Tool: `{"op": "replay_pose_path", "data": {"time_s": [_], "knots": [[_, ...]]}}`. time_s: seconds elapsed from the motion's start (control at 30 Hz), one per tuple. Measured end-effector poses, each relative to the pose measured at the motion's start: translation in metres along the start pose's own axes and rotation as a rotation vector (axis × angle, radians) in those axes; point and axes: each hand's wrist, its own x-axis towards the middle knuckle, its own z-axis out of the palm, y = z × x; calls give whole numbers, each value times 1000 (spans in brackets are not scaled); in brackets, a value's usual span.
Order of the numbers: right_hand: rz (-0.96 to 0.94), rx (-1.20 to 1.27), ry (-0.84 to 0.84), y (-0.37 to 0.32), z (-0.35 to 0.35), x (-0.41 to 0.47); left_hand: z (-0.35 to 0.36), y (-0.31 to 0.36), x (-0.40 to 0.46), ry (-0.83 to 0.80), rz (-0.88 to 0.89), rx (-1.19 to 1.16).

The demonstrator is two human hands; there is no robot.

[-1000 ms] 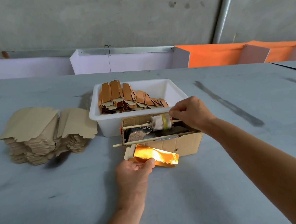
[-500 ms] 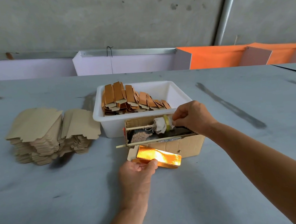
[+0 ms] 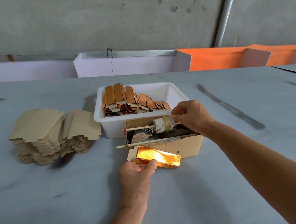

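My left hand pinches the near edge of a shiny gold-foil folded box that lies on the grey table just in front of a small open cardboard box. Two wooden sticks span that cardboard box. The upper stick carries a white cloth-wrapped roller with a yellow band. My right hand grips the right end of that stick beside the roller. Dark, grainy material lies inside the cardboard box under the roller.
A white plastic tub behind the cardboard box holds several folded gold boxes. A tall pile of flat tan card blanks sits on the left. White and orange panels line the table's far edge below a concrete wall.
My right hand has shifted slightly right along the stick, away from the roller. The left hand still holds the gold box in the same place. The camera has tilted a little.
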Motion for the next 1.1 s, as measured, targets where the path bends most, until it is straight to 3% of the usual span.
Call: {"op": "replay_pose_path", "data": {"time_s": [0.3,0.57,0.77,1.1], "knots": [[83,15,-38,-22,2,19,1,0,1,-7,-4,8],[47,-282,-12,-19,3,17,1,2,1,-2,-4,22],[36,-58,-11,-12,-2,4,1,3,0,-6,-14,6],[-51,-65,-19,-5,2,-5,1,2,0,-11,-4,23]]}}
